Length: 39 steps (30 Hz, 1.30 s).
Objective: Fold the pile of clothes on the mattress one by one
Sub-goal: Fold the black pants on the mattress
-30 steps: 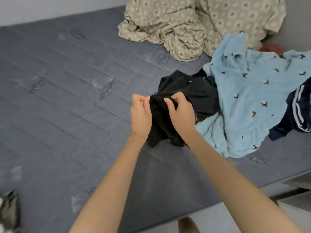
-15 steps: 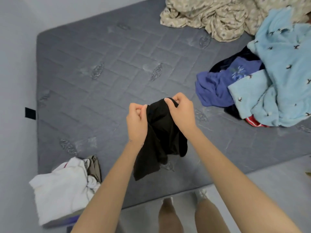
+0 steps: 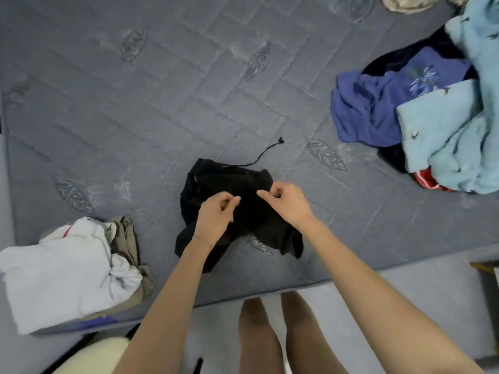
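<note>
Mattress [image 3: 162,103]: now bears the black garment [image 3: 224,179], which half a second ago hung in the air from both hands; grey, quilted, with leaf motifs stitched in.
Unfolded pile [image 3: 445,136]: heaped at the mattress's right edge, well apart from the black garment; a light blue fleece piece lies on top, a violet-blue garment [image 3: 378,109] spreads out to its left, and a bit of red cloth [image 3: 424,179] shows beneath.
White garment [image 3: 54,279]: at the near left corner of the mattress, lying on a khaki one [image 3: 127,238].
Black garment: crumpled on the mattress near its front edge, directly under both hands.
Left hand [image 3: 216,217]: over the garment, fingers curled, thumb and forefinger tips close together; possibly pinching cloth, I cannot tell.
Right hand [image 3: 289,203]: just beside the left, fingers curled, forefinger pointing left; its hold, if any, cannot be told either.
Drawstring [image 3: 266,152]: trails from the garment's far edge, knotted end lying on the mattress.
</note>
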{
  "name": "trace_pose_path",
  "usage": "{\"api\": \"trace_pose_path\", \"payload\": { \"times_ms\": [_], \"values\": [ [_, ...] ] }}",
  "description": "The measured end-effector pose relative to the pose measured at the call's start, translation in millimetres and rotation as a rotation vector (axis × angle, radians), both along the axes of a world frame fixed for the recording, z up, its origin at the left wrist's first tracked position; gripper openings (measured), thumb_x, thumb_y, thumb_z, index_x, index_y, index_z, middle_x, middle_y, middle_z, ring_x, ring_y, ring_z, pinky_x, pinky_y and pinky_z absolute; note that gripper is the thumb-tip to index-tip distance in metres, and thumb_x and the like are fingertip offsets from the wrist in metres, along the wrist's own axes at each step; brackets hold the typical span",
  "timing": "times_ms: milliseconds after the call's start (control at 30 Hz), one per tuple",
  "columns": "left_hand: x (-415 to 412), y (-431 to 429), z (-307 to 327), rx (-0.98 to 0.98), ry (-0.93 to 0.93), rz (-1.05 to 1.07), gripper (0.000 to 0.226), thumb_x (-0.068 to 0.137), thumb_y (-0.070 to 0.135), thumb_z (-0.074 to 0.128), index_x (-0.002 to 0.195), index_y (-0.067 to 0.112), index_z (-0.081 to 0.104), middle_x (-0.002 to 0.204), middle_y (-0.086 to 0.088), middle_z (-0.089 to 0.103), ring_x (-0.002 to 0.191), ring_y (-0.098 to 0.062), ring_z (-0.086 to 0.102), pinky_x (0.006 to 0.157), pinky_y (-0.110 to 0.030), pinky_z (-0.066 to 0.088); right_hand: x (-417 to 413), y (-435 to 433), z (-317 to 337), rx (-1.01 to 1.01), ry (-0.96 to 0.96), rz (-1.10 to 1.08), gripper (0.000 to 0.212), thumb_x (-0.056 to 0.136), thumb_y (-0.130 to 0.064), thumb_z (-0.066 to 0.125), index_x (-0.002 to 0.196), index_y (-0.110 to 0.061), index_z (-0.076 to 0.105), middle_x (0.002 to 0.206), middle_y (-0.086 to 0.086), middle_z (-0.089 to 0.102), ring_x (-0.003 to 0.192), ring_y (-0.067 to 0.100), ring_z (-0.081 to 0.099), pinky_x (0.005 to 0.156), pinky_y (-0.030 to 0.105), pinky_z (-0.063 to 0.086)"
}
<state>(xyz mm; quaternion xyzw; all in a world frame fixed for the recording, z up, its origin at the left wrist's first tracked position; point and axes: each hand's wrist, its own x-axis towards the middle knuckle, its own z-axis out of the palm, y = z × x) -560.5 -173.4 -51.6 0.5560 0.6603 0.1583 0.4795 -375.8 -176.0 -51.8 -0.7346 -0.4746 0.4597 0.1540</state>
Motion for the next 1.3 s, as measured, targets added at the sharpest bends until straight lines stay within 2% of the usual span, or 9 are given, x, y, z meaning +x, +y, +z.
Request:
{"api": "trace_pose_path", "payload": {
  "times_ms": [167,333,533,600,767,900,1067,1200,1300],
  "values": [
    [-21.5,16.8,-38.7,0.073,0.105,0.186,0.012,0.096,0.028,0.056,0.102,0.022,0.064,0.083,0.008,0.063,0.074,-0.004,0.059,0.075,-0.025,0.051,8.8,3.3,-44.2,-0.007,-0.051,-0.144,0.028,0.085,-0.046,0.067,0.084,-0.02,0.058,0.078,-0.004,0.062,0.075,0.015,0.059,0.07,0.032,0.049],
    [-42.3,46.7,-91.2,0.055,0.156,0.196,0.045,0.096,0.041,0.054,0.135,0.018,0.053,0.133,-0.004,0.054,0.122,-0.016,0.05,0.107,-0.036,0.04,10.1,34.6,-87.3,-0.044,-0.128,-0.072,0.063,0.085,-0.062,0.057,0.132,-0.021,0.051,0.132,0.001,0.055,0.125,0.024,0.047,0.103,0.044,0.041],
    [-45.9,65.4,-137.0,-0.01,0.132,0.273,0.055,0.1,0.043,0.042,0.148,0.018,0.035,0.153,-0.003,0.034,0.142,-0.017,0.029,0.119,-0.037,0.022,4.3,53.5,-135.3,-0.164,-0.104,0.002,0.072,0.085,-0.063,0.056,0.143,-0.023,0.04,0.144,0.003,0.047,0.133,0.025,0.041,0.109,0.044,0.034],
    [-47.7,72.0,-151.5,-0.024,0.13,0.308,0.053,0.102,0.042,0.036,0.149,0.016,0.034,0.154,-0.005,0.032,0.143,-0.018,0.026,0.12,-0.039,0.02,0.6,56.5,-144.5,-0.188,0.003,-0.068,0.07,0.085,-0.059,0.061,0.138,-0.017,0.046,0.137,0.004,0.052,0.127,0.023,0.048,0.103,0.035,0.04],
    [-50.3,93.1,-165.7,0.022,0.182,0.384,0.043,0.104,0.027,0.037,0.138,0.002,0.046,0.139,-0.014,0.05,0.131,-0.026,0.045,0.111,-0.037,0.033,-3.9,64.9,-153.4,-0.19,0.054,-0.117,0.037,0.083,-0.053,0.066,0.079,-0.016,0.059,0.076,-0.002,0.062,0.075,0.016,0.06,0.061,0.026,0.042],
    [-50.4,101.9,-160.8,-0.036,0.16,0.406,0.044,0.097,0.024,0.055,0.134,0.002,0.048,0.135,-0.013,0.054,0.127,-0.024,0.049,0.105,-0.028,0.036,-8.0,69.5,-148.9,-0.22,0.055,-0.156,0.033,0.085,-0.041,0.069,0.066,-0.016,0.056,0.064,-0.002,0.058,0.066,0.016,0.058,0.058,0.028,0.042],
    [-50.7,93.0,-133.6,0.035,0.137,0.299,0.019,0.095,0.024,0.059,0.1,0.008,0.067,0.095,-0.006,0.065,0.095,-0.024,0.062,0.086,-0.038,0.049,-12.6,69.8,-120.1,-0.229,0.039,-0.104,0.03,0.084,-0.037,0.071,0.083,-0.007,0.067,0.071,0.004,0.065,0.071,0.02,0.063,0.065,0.031,0.049],
    [-55.2,86.6,-83.4,0.085,0.089,0.461,0.018,0.099,0.024,0.053,0.102,0.009,0.062,0.097,0.0,0.061,0.094,-0.015,0.056,0.095,-0.034,0.045,-12.4,67.2,-74.6,-0.19,0.014,-0.113,0.025,0.085,-0.034,0.07,0.08,-0.009,0.067,0.068,0.003,0.063,0.068,0.02,0.062,0.063,0.032,0.048],
    [-57.4,88.4,-34.9,0.149,0.007,0.555,0.025,0.101,0.021,0.049,0.107,-0.001,0.058,0.096,-0.005,0.058,0.091,-0.015,0.054,0.085,-0.025,0.043,-11.3,73.2,-31.8,-0.115,-0.023,-0.157,0.028,0.084,-0.033,0.071,0.067,-0.016,0.057,0.06,-0.001,0.056,0.064,0.02,0.058,0.059,0.03,0.042]
  ]
}}
